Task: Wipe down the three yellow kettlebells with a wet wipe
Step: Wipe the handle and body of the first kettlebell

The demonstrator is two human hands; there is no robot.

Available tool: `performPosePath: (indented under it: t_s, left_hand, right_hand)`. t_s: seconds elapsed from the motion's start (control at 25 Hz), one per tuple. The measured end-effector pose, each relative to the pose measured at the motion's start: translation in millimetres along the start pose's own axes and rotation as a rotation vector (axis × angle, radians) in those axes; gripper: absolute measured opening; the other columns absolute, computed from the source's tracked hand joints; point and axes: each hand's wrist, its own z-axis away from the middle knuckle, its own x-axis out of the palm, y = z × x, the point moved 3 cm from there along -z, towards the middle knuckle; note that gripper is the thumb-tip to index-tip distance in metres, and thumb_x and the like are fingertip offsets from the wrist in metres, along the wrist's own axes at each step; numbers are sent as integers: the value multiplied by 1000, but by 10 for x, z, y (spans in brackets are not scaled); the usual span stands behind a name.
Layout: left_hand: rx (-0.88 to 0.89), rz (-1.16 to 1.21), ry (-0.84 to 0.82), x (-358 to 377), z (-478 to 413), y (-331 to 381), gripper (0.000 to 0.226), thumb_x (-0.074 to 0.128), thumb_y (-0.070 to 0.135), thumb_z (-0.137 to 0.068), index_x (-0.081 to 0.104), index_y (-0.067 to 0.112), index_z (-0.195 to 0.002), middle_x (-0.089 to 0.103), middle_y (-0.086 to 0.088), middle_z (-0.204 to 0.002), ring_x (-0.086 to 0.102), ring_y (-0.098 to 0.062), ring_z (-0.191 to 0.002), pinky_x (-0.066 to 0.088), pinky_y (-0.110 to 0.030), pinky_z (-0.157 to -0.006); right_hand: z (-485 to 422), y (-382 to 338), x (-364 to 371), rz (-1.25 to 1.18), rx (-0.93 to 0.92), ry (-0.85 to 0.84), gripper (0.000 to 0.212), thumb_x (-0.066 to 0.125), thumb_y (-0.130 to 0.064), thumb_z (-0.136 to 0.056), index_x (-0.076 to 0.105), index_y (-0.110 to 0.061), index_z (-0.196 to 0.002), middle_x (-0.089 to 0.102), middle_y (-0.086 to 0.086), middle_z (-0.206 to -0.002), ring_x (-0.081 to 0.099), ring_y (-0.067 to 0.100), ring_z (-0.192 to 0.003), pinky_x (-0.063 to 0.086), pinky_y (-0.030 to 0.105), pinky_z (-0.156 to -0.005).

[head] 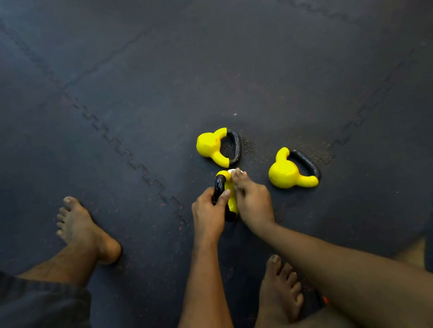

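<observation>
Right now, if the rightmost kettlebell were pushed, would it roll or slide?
Probably neither easily. The kettlebell lies on its side, its black handle against the mat, which should block rolling. It looks cast metal, so likely heavy for its size; the textured mat likely resists sliding.

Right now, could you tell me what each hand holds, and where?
Left hand grips the near kettlebell by its black handle; right hand pinches the wet wipe against its yellow body.

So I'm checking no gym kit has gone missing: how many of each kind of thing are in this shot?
Yellow kettlebells: 3, namely the far kettlebell, the right kettlebell and the held kettlebell
Wet wipe: 1
Total: 4
</observation>
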Motion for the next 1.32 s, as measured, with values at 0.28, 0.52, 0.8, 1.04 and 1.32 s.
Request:
performPosePath:
  t_s: [0.28,0.52,0.8,1.04,1.32]
  left_hand:
    - [-20,-55,-12,-19,-63,75,26,61,36,-93,54,17,-77,63,-4,-74,59,-23,-75,37,-27,-59]
    - [65,-48,16,149,56,306,21,51,25,-99,47,7,-89,62,-22,-96,57,-38,-93,33,-39,-68]
    - [39,90,149,-161,76,210,34,51,40,-94,52,9,-78,60,-21,-75,55,-36,-70,43,-51,-63]
    - [-53,297,87,-311,44,119,33,50,43,-83,50,25,-55,39,1,-51,35,-22,-49,30,-41,-51]
    - [-45,396,25,-329,-4,163,32,51,39,-80,44,19,-57,34,1,-45,29,-15,-39,22,-20,-39]
  right_hand:
    - [226,188,8,281,-259,-151,56,45,2,-96,40,-19,-147,30,-2,-157,22,15,-147,26,25,-115]
    - [310,236,-192,103,-20,-17,33,52,-9,-94,69,-19,-120,69,6,-121,64,19,-111,47,24,-90]
    - [230,169,-148,-265,310,96,25,54,-13,-93,73,-19,-108,74,2,-106,66,16,-97,48,23,-82]
    - [318,260,265,-805,695,-78,25,45,-11,-100,67,-13,-90,67,26,-105,64,24,-87,59,41,-77]
    - [95,-25,84,-347,234,69,26,46,-16,-97,71,-24,-99,71,-4,-93,61,12,-84,49,26,-74]
